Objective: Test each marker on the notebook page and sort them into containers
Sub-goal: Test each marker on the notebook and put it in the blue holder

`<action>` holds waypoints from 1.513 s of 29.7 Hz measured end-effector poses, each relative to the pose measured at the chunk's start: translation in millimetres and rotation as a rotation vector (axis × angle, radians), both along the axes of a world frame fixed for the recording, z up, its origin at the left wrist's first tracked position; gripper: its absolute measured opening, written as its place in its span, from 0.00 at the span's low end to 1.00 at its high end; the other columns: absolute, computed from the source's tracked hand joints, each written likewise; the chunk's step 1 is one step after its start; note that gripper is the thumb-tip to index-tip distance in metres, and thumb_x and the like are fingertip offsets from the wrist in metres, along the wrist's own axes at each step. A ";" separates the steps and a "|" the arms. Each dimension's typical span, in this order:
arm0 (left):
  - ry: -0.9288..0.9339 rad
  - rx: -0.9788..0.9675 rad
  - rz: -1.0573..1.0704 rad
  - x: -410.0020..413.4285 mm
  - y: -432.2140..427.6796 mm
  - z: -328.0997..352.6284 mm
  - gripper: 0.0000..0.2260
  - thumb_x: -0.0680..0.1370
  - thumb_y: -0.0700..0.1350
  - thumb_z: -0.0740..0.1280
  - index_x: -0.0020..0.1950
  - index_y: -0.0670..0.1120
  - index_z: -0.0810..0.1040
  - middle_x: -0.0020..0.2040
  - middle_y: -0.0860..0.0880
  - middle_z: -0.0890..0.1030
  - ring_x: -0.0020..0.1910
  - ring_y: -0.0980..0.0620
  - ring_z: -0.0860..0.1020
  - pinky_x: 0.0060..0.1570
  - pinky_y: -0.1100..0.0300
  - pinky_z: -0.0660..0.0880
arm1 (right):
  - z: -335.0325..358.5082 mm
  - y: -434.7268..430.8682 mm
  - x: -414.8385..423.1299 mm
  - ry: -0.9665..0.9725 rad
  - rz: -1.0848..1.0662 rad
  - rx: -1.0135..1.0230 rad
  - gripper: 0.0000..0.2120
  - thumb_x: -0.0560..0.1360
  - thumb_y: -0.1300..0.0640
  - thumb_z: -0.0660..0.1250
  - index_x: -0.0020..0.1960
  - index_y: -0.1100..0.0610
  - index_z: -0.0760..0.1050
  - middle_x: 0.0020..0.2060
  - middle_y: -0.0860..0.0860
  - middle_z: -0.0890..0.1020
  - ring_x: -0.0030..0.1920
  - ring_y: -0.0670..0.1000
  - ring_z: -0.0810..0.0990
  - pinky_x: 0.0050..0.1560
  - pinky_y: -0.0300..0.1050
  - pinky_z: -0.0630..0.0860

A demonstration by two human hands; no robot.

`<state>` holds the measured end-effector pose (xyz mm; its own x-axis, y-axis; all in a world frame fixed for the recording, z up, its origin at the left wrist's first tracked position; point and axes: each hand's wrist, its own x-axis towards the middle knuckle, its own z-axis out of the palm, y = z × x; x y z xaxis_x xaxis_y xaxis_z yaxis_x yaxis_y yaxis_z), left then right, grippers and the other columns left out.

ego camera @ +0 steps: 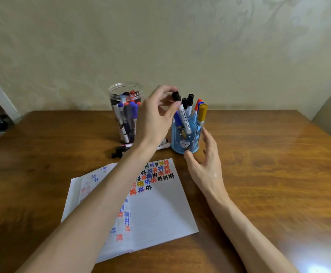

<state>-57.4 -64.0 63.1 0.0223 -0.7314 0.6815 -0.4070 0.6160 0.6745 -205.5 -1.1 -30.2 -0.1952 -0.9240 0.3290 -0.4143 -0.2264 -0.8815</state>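
My left hand (156, 113) pinches a white marker with a black cap (182, 113) near its cap, the marker's lower end inside the blue pen holder (182, 140). That holder also has several other markers standing in it. My right hand (204, 164) is open beside the holder's right side, thumb near its base. A clear plastic jar (125, 113) full of markers stands to the left. The open notebook (156, 209) lies in front, its right page marked with coloured test strokes at the top.
A few loose markers (121, 150) lie on the wooden table (269, 174) between the jar and the notebook, partly hidden by my left arm. A wall runs behind the table. The table's right part is bare wood.
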 end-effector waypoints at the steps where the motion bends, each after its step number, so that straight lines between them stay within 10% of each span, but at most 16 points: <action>1: -0.060 0.012 0.017 -2.5 -3.2 -4.2 0.13 0.78 0.42 0.74 0.62 0.46 0.81 0.52 0.53 0.85 0.50 0.59 0.83 0.53 0.58 0.81 | 0.2 0.4 0.2 -0.003 0.009 -0.005 0.37 0.79 0.51 0.70 0.84 0.45 0.57 0.81 0.44 0.63 0.80 0.43 0.62 0.80 0.52 0.65; 11: -0.335 -0.063 0.149 5.5 -1.6 -37.1 0.22 0.77 0.43 0.74 0.71 0.51 0.78 0.61 0.47 0.74 0.58 0.54 0.73 0.62 0.63 0.73 | -1.1 2.1 3.9 -0.024 0.013 -0.046 0.36 0.78 0.56 0.71 0.82 0.48 0.60 0.72 0.40 0.66 0.72 0.36 0.67 0.74 0.53 0.74; 17: -0.230 0.096 0.249 60.1 14.6 -55.9 0.19 0.77 0.40 0.74 0.67 0.49 0.78 0.56 0.52 0.75 0.50 0.59 0.75 0.50 0.71 0.73 | -1.9 2.6 5.3 -0.002 -0.033 -0.025 0.32 0.78 0.57 0.72 0.78 0.51 0.64 0.69 0.46 0.67 0.65 0.41 0.71 0.56 0.28 0.76; 25: -0.443 0.466 0.492 130.7 30.6 -94.8 0.14 0.76 0.47 0.76 0.61 0.51 0.81 0.58 0.50 0.79 0.59 0.50 0.76 0.54 0.57 0.71 | -6.7 6.6 16.6 0.076 0.028 -0.035 0.29 0.78 0.58 0.72 0.77 0.51 0.65 0.69 0.46 0.67 0.67 0.42 0.70 0.58 0.29 0.71; 36: -0.406 0.413 0.463 130.5 29.4 -106.6 0.13 0.77 0.50 0.74 0.61 0.51 0.82 0.52 0.53 0.81 0.53 0.51 0.77 0.56 0.48 0.77 | -14.5 5.7 21.5 0.081 0.129 -0.015 0.25 0.78 0.55 0.72 0.73 0.50 0.70 0.67 0.49 0.71 0.67 0.47 0.76 0.64 0.48 0.81; 45: -0.300 0.338 0.529 131.6 39.6 -94.9 0.08 0.79 0.48 0.72 0.57 0.50 0.83 0.53 0.55 0.81 0.51 0.57 0.75 0.44 0.66 0.67 | -16.1 6.5 23.2 0.165 0.151 -0.063 0.08 0.78 0.49 0.70 0.57 0.45 0.80 0.51 0.40 0.79 0.52 0.46 0.80 0.51 0.48 0.82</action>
<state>74.3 -24.4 -31.8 0.2805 -0.8472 0.4511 -0.7938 0.0595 0.6053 -182.3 5.4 -46.3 0.0050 -0.9151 0.4031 -0.5090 -0.3493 -0.7867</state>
